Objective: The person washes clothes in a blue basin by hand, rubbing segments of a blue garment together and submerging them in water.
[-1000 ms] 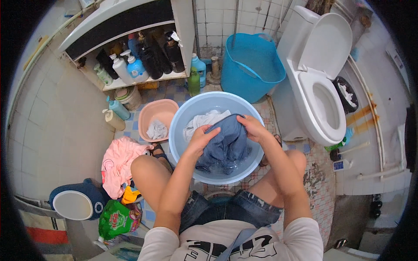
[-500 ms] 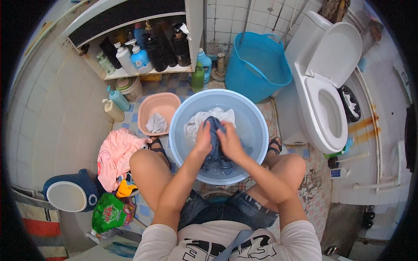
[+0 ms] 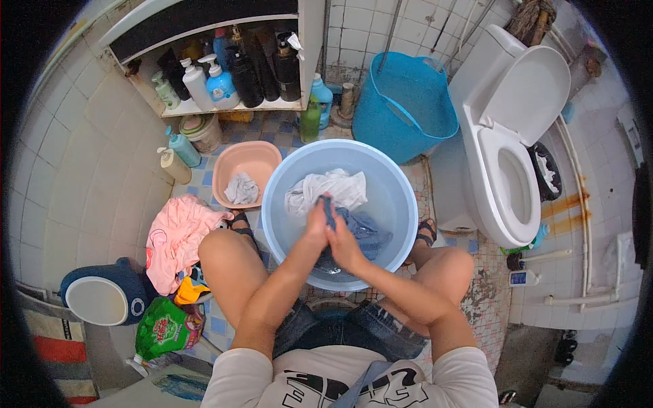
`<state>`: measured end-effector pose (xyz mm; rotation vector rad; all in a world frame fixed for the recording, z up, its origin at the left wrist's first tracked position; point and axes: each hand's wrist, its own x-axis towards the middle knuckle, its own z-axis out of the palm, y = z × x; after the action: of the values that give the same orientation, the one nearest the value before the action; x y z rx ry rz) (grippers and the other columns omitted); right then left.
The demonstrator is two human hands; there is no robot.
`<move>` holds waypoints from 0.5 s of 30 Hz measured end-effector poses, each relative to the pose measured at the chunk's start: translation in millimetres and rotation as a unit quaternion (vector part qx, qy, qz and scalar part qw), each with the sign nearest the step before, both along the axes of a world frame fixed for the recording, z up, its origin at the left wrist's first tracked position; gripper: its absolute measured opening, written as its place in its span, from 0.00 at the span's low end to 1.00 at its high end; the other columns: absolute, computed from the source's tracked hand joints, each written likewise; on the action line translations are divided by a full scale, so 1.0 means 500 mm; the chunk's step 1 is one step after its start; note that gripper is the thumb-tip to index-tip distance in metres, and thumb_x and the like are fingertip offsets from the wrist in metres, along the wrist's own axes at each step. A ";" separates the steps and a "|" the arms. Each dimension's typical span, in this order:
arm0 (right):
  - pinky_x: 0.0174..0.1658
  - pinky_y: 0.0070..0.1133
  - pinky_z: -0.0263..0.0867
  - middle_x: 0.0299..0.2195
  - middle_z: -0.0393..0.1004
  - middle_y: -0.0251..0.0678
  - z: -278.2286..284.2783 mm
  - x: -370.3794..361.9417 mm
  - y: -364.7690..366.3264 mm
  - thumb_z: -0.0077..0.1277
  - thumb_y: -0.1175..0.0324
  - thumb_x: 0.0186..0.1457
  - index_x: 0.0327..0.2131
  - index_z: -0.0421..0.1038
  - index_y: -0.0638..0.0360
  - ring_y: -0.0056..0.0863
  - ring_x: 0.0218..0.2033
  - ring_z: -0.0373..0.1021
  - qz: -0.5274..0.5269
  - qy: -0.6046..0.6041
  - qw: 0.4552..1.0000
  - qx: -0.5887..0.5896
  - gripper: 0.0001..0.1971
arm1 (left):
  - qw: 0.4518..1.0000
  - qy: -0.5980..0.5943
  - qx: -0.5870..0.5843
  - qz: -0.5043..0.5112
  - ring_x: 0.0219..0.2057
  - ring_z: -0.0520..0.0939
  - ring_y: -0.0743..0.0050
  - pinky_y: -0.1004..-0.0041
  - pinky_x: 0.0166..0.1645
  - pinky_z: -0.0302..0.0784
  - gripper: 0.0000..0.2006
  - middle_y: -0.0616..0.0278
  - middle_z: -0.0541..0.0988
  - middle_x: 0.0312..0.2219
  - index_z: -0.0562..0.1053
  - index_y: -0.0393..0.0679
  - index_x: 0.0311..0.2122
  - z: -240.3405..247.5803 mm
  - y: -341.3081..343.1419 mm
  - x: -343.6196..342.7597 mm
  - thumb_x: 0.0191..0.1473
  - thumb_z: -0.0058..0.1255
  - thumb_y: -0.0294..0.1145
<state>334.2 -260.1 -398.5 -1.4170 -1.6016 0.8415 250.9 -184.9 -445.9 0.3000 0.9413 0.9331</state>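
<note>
We press left hand (image 3: 318, 221) and right hand (image 3: 345, 245) together, both clamped on the dark blue garment (image 3: 364, 234), apparently to rub its folds; it hangs over the middle of the pale blue basin (image 3: 405, 204). White cloth (image 3: 326, 190) lies at the far wall. Knees flank the rim; pink basin (image 3: 262, 160) crowds the left, blue bucket (image 3: 408, 102) stands behind.
</note>
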 end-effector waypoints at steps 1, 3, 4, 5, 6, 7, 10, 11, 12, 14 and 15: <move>0.50 0.30 0.53 0.48 0.57 0.57 -0.014 0.012 0.008 0.35 0.67 0.54 0.53 0.46 0.67 0.50 0.49 0.57 -0.029 0.000 1.000 0.005 0.25 | 1.000 -0.004 -0.017 -0.015 0.36 0.70 0.72 0.68 0.39 0.68 0.16 0.65 0.70 0.33 0.64 0.47 0.45 0.000 -0.022 0.021 0.56 0.34 0.42; 0.47 0.30 0.55 0.44 0.61 0.57 -0.035 0.072 0.060 0.35 0.64 0.55 0.50 0.50 0.67 0.49 0.45 0.60 -0.099 0.038 0.991 -0.084 0.22 | 0.997 -0.028 0.051 -0.047 0.43 0.69 0.70 0.70 0.49 0.62 0.19 0.62 0.70 0.40 0.62 0.43 0.48 0.027 -0.077 0.064 0.55 0.35 0.43; 0.45 0.31 0.57 0.40 0.64 0.56 -0.045 0.103 0.076 0.34 0.62 0.56 0.47 0.54 0.66 0.48 0.43 0.62 -0.147 0.057 0.982 -0.109 0.20 | 0.994 -0.026 0.100 -0.030 0.46 0.67 0.68 0.69 0.51 0.59 0.20 0.59 0.68 0.44 0.62 0.39 0.47 0.052 -0.103 0.087 0.55 0.35 0.43; 0.45 0.31 0.57 0.40 0.64 0.56 -0.040 0.106 0.077 0.34 0.62 0.56 0.47 0.54 0.66 0.48 0.43 0.62 -0.146 0.056 0.982 -0.108 0.20 | 0.994 -0.036 0.094 -0.035 0.45 0.68 0.68 0.68 0.51 0.60 0.20 0.58 0.68 0.44 0.62 0.38 0.47 0.053 -0.105 0.090 0.55 0.35 0.42; 0.47 0.31 0.55 0.43 0.62 0.57 -0.036 0.108 0.076 0.34 0.64 0.55 0.49 0.52 0.69 0.49 0.45 0.60 -0.122 0.020 0.986 -0.112 0.21 | 0.994 -0.046 0.089 -0.040 0.45 0.68 0.67 0.67 0.50 0.61 0.20 0.57 0.68 0.44 0.62 0.37 0.47 0.053 -0.105 0.092 0.55 0.35 0.42; 0.50 0.31 0.53 0.46 0.59 0.58 -0.032 0.110 0.076 0.34 0.67 0.55 0.50 0.49 0.72 0.50 0.47 0.58 -0.098 -0.017 0.988 -0.117 0.22 | 0.998 -0.003 0.064 -0.025 0.44 0.69 0.66 0.66 0.49 0.62 0.19 0.56 0.68 0.43 0.63 0.38 0.46 0.052 -0.097 0.086 0.56 0.34 0.41; 0.51 0.30 0.52 0.45 0.59 0.59 0.032 0.011 -0.006 0.33 0.69 0.55 0.53 0.46 0.70 0.51 0.48 0.56 0.023 -0.027 0.999 -0.020 0.23 | 0.998 0.013 0.022 0.056 0.38 0.71 0.72 0.71 0.44 0.66 0.18 0.58 0.71 0.37 0.64 0.38 0.44 0.025 -0.025 0.013 0.55 0.35 0.40; 0.50 0.30 0.52 0.45 0.59 0.60 0.022 -0.004 -0.028 0.33 0.69 0.55 0.53 0.46 0.70 0.51 0.48 0.57 0.036 -0.013 0.999 0.007 0.23 | 0.996 0.047 0.009 0.080 0.37 0.71 0.74 0.73 0.43 0.67 0.17 0.59 0.71 0.36 0.65 0.38 0.44 0.034 -0.002 0.004 0.55 0.35 0.40; 0.50 0.30 0.52 0.45 0.59 0.60 0.015 -0.009 -0.040 0.33 0.70 0.55 0.53 0.45 0.69 0.51 0.48 0.57 0.050 0.000 0.998 0.033 0.23 | 0.995 0.049 -0.013 0.081 0.37 0.71 0.73 0.73 0.44 0.66 0.17 0.60 0.71 0.37 0.64 0.39 0.45 0.041 0.001 0.008 0.55 0.36 0.40; 0.49 0.30 0.54 0.45 0.60 0.59 0.013 0.018 -0.023 0.33 0.70 0.55 0.53 0.46 0.69 0.50 0.47 0.58 0.058 0.009 0.998 -0.006 0.22 | 0.994 0.050 -0.035 0.086 0.38 0.71 0.73 0.72 0.44 0.66 0.17 0.61 0.71 0.37 0.64 0.41 0.45 0.048 -0.014 0.020 0.55 0.36 0.39; 0.48 0.30 0.55 0.44 0.60 0.58 0.017 0.029 -0.008 0.32 0.70 0.56 0.52 0.48 0.68 0.50 0.46 0.59 0.015 0.010 0.999 -0.033 0.22 | 0.998 0.024 -0.040 0.044 0.39 0.71 0.71 0.71 0.45 0.65 0.17 0.61 0.71 0.39 0.63 0.41 0.46 0.048 -0.042 0.031 0.55 0.37 0.39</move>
<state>348.5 -263.9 -390.2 -1.4291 -1.5974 0.9317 266.4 -205.7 -421.9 0.2149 1.0393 0.9693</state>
